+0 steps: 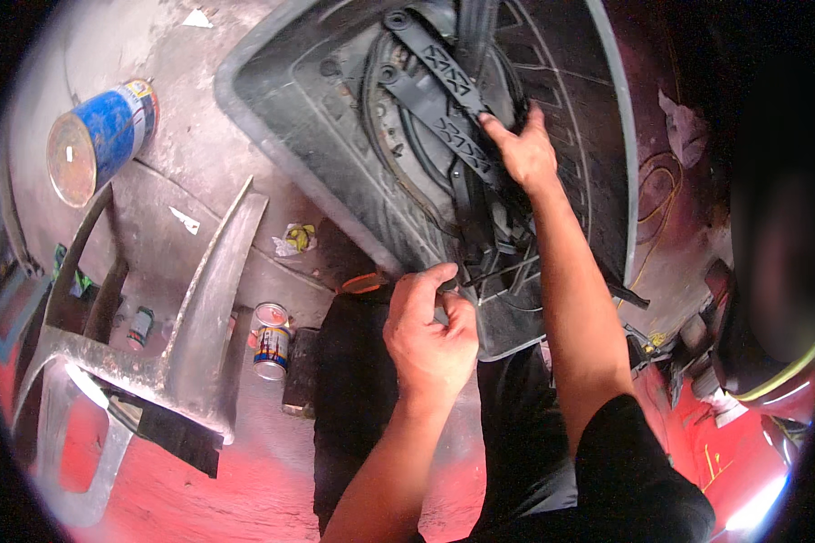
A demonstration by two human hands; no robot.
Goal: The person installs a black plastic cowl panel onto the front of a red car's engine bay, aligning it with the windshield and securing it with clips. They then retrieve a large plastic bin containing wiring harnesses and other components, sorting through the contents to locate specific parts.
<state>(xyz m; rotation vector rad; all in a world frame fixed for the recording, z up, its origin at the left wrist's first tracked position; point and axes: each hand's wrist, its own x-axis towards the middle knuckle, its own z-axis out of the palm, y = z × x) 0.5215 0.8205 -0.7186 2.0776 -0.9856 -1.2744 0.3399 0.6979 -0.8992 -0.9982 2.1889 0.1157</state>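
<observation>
Right hand [527, 154] on the chevron-slotted upper bar [430, 59], thumb laid on it, fingers half open and partly hidden; can't tell if it grips or just presses. Parallel lower bar [435, 118] just left of that hand, both bars over a round dark hoop [382, 163] inside the grey moulded plastic tray [281, 118]. Left hand [430, 335] half curled at the tray's near edge, thumb and forefinger close; can't tell if anything is pinched.

Handling, my judgement: keep right-hand pressure even along the bars so they don't skid, brace the tray rim with the left, fingertips out of the slots.

In the way: jumbled thin dark rods [512, 281] between the hands, could snag; dark trouser leg [353, 362] just left of left hand, tight for the elbow.

Further left of left hand: paint can [271, 351], yellow wrapper [297, 239], then grey pronged moulding [213, 317]. Right of right hand: yellow cord [668, 195], crumpled plastic bag [684, 131]. Farthest left, blue metal drum [104, 140] lying on its side
</observation>
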